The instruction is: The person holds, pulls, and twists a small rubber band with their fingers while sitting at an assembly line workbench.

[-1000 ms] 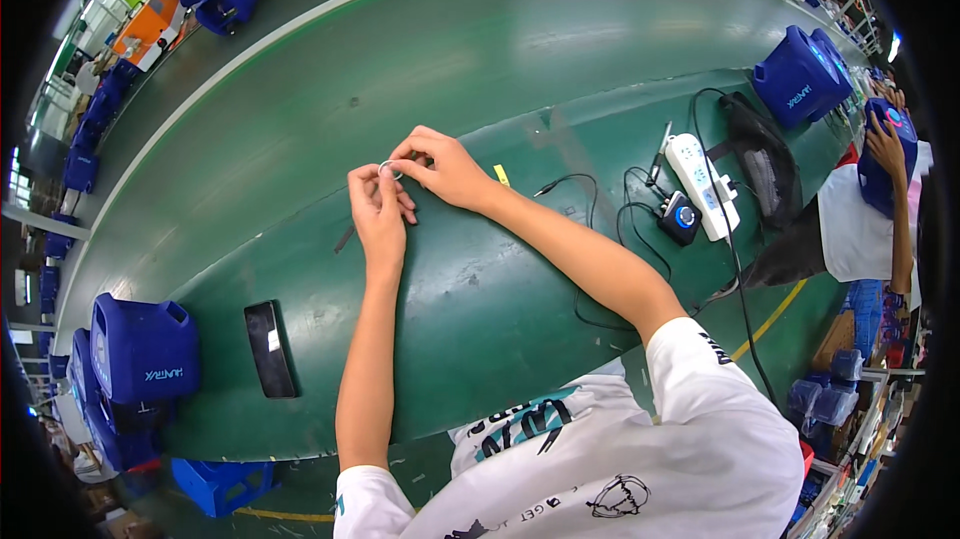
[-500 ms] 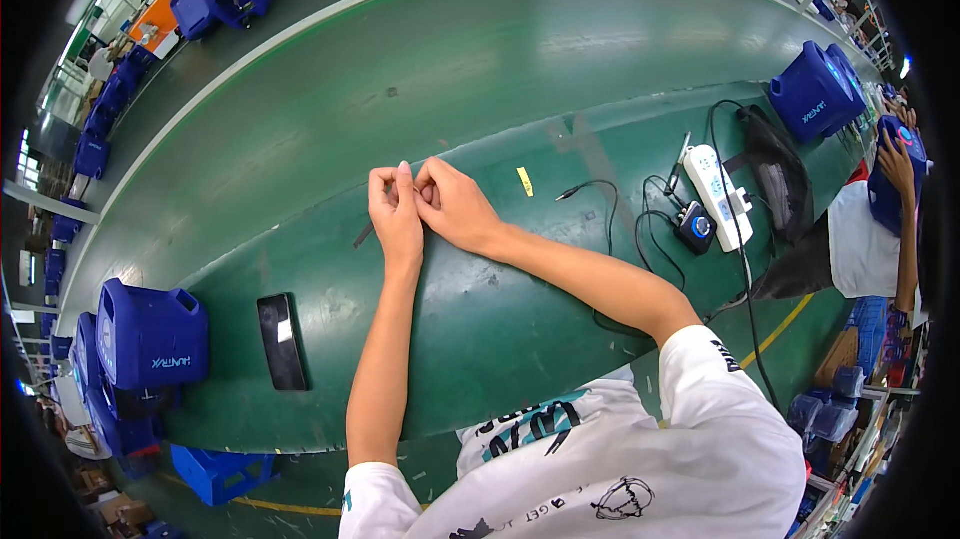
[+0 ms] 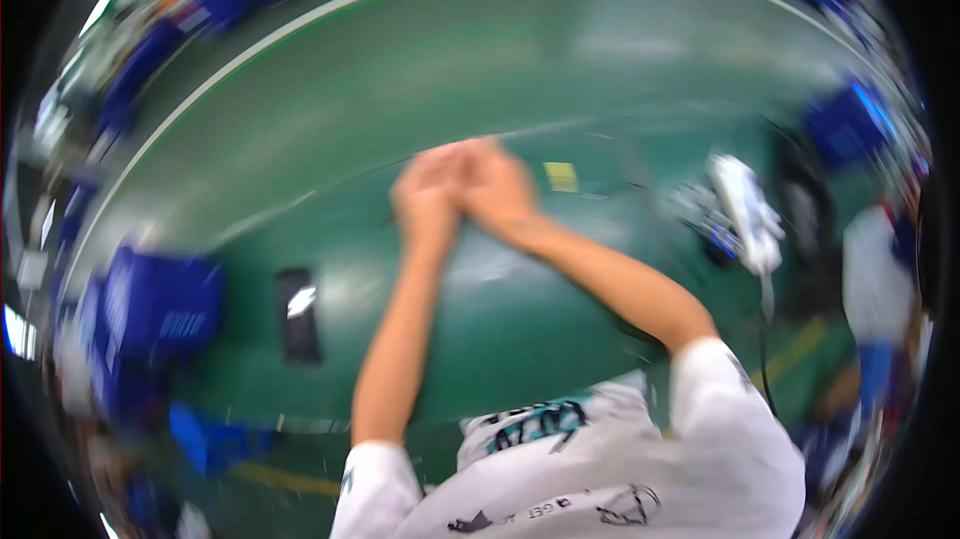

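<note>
Above the green tabletop (image 3: 520, 309), near the middle of the view, my left hand (image 3: 426, 189) and my right hand (image 3: 497, 182) meet, fingers curled in against each other. Motion blur smears both, and whatever sits between the fingers is hidden. A faint dark trace shows beside the left hand, too blurred to name. Just right of my right hand lies a small yellow strip (image 3: 561, 177). A black phone (image 3: 298, 315) rests on the table to the left of my left forearm.
A white power strip (image 3: 742, 211) with cables and a small dark device (image 3: 720, 245) lies to the right, beside a black bag (image 3: 803, 201). Blue cases stand at the left (image 3: 165, 304) and far right (image 3: 848, 125). A person in white (image 3: 876, 264) is at the right.
The whole view has shifted and become blurred. My hands stay together; the dark strip that stuck out beside the left hand is now barely visible.
</note>
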Available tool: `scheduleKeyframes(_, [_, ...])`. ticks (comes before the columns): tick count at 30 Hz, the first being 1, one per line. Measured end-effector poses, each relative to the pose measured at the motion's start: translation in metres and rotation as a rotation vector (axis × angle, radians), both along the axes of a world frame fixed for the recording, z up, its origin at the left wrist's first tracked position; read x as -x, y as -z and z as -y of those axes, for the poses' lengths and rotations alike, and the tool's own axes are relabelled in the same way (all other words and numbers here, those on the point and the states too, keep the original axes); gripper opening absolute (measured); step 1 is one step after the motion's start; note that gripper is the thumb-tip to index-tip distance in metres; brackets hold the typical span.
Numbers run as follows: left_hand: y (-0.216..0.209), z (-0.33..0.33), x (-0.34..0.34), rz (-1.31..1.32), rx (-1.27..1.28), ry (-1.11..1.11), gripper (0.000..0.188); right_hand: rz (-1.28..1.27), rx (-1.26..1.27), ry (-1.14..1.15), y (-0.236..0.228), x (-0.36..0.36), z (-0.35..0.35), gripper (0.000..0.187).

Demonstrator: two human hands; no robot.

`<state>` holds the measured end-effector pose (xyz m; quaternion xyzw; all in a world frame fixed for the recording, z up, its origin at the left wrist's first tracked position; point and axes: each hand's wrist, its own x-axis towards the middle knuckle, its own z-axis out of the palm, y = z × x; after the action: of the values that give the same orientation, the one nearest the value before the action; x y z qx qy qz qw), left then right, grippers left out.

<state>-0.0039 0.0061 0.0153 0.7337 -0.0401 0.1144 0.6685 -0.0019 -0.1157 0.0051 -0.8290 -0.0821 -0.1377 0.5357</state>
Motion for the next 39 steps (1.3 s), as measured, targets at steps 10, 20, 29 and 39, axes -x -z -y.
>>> scheduleKeyframes(10, [0.014, -0.014, 0.005, 0.125, -0.012, -0.089, 0.025, -0.009, -0.055, 0.04, 0.014, 0.0, -0.015, 0.03])
scheduleKeyframes(20, [0.007, -0.004, -0.008, 0.03, -0.162, -0.043, 0.021, 0.071, -0.089, 0.008, 0.007, -0.009, -0.009, 0.022])
scheduleKeyframes(29, [0.026, 0.006, -0.015, -0.008, 0.168, 0.118, 0.021, 0.026, -0.211, -0.114, -0.007, 0.008, 0.012, 0.015])
scheduleKeyframes(39, [0.025, -0.006, -0.017, -0.143, 0.311, 0.246, 0.023, -0.2, -0.571, -0.255, -0.011, 0.001, 0.009, 0.011])
